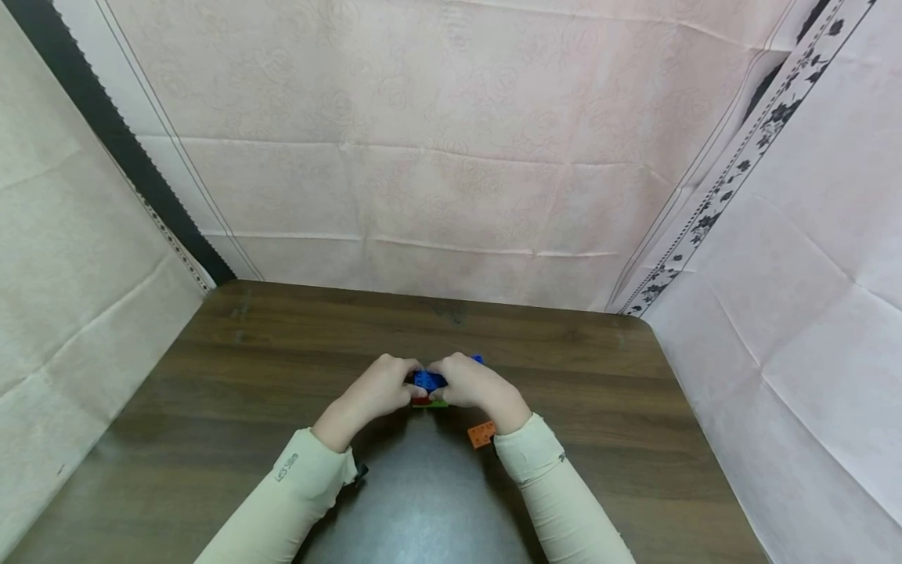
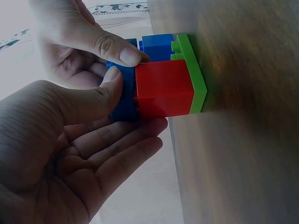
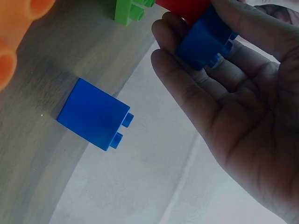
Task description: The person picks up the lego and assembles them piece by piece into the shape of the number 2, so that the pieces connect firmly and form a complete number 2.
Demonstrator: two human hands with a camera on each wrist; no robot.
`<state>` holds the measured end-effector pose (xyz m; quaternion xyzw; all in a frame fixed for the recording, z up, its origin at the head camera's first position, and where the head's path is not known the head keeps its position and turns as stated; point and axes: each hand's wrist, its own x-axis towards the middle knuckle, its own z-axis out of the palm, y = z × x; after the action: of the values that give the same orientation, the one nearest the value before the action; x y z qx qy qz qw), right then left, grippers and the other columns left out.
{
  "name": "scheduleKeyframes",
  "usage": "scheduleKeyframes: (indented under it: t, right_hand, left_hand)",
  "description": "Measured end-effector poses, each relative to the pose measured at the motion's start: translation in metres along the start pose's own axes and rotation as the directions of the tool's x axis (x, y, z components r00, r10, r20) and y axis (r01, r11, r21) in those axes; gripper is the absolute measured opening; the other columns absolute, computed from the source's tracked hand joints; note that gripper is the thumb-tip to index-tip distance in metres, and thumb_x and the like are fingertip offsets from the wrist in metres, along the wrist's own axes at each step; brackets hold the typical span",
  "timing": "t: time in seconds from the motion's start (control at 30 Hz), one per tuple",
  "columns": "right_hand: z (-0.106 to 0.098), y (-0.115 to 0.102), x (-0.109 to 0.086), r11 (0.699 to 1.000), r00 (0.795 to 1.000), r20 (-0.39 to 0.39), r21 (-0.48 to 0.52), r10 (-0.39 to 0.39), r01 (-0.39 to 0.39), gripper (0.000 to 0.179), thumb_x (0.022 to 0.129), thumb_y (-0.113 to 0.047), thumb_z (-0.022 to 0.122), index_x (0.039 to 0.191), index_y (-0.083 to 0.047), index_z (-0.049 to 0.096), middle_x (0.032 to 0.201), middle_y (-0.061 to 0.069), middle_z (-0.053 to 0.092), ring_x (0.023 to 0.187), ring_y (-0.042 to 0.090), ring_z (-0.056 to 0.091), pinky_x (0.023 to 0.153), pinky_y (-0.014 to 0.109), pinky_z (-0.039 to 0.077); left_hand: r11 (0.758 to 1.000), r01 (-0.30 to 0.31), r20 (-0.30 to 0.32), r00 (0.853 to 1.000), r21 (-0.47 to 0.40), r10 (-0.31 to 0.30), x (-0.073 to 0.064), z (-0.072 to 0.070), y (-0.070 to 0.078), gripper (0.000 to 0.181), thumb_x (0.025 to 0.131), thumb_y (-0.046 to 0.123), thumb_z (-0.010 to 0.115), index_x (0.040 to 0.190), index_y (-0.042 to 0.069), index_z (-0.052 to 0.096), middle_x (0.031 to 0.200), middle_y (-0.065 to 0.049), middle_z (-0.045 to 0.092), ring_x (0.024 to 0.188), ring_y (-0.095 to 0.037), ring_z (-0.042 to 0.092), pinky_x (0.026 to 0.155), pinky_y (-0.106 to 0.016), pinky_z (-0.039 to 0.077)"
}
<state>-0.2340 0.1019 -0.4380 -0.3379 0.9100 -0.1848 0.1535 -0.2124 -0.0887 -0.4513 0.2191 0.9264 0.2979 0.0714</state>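
Note:
Between both hands, near the table's middle, is a blue toy building brick (image 1: 429, 381). It sits against the top of a red brick (image 2: 164, 88), which stands on a green base piece (image 2: 198, 84) with studs. My left hand (image 1: 380, 385) pinches the blue brick, thumb on the near side and fingers on its far side. From the other end my right hand (image 1: 470, 384) grips the same brick between thumb and fingers. In the right wrist view the brick's studs point toward the palm. The hands partly hide the stack in the head view.
A separate blue brick (image 3: 93, 114) stands on the wooden table (image 1: 282, 345) beyond the right hand. An orange brick (image 1: 482, 434) lies by the right wrist. White patterned cloth (image 1: 437, 196) hangs behind the table and along both sides.

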Motion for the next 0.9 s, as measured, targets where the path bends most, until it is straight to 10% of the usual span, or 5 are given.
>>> scheduleKeyframes:
  t: [0.9]
  right_hand:
    - [-0.0007,-0.0048,0.0001,0.999,1.0,-0.004,-0.039,0.009,-0.009,0.006,0.094,-0.011,0.071,0.097,-0.013,0.066,0.071,-0.003,0.055,0.059,0.011,0.046,0.056,0.024,0.036]
  left_hand:
    - [0.999,0.021,-0.013,1.0,0.033,-0.021,-0.0003,0.0023,0.0036,0.026,0.093,0.017,0.075,0.116,0.005,0.071,0.09,-0.002,0.068,0.067,-0.014,0.054,0.062,-0.03,0.045]
